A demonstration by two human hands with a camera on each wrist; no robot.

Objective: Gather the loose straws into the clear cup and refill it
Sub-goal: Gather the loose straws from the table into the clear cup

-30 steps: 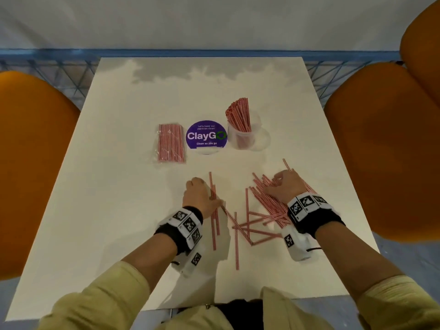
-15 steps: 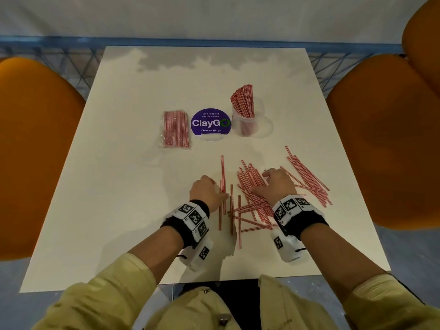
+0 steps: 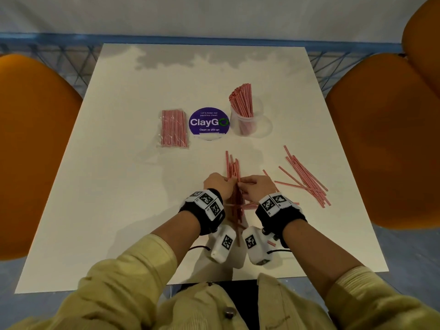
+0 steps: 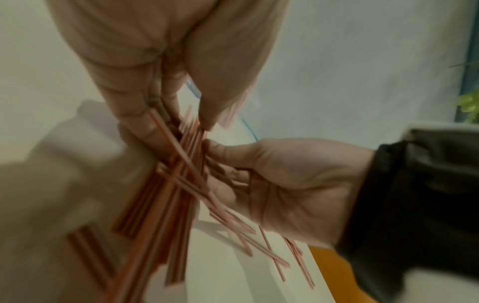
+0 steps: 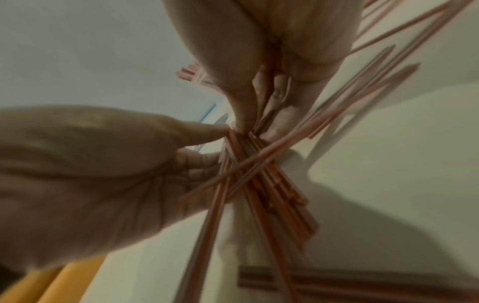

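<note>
A bundle of red-and-white striped straws [image 3: 233, 171] lies lengthwise on the white table [image 3: 119, 198], squeezed between both hands. My left hand [image 3: 227, 181] grips it from the left, thumb and fingers curled round it [image 4: 178, 127]. My right hand [image 3: 243, 185] pinches the same bundle [image 5: 259, 180] from the right. A few crossed straws stick out under the wrists. More loose straws [image 3: 306, 179] lie fanned out to the right of my right hand. The clear cup [image 3: 246, 123] stands upright at the back, partly filled with straws.
A sealed packet of straws [image 3: 173, 128] lies at the back left, beside a round purple ClayGo disc [image 3: 209, 122]. Orange chairs [image 3: 33, 151] stand close on both sides of the table. A blue rail runs behind the far edge.
Both hands have swept inward and met, pushing the scattered middle straws into one bundle. The right hand left the straws on the right behind.
</note>
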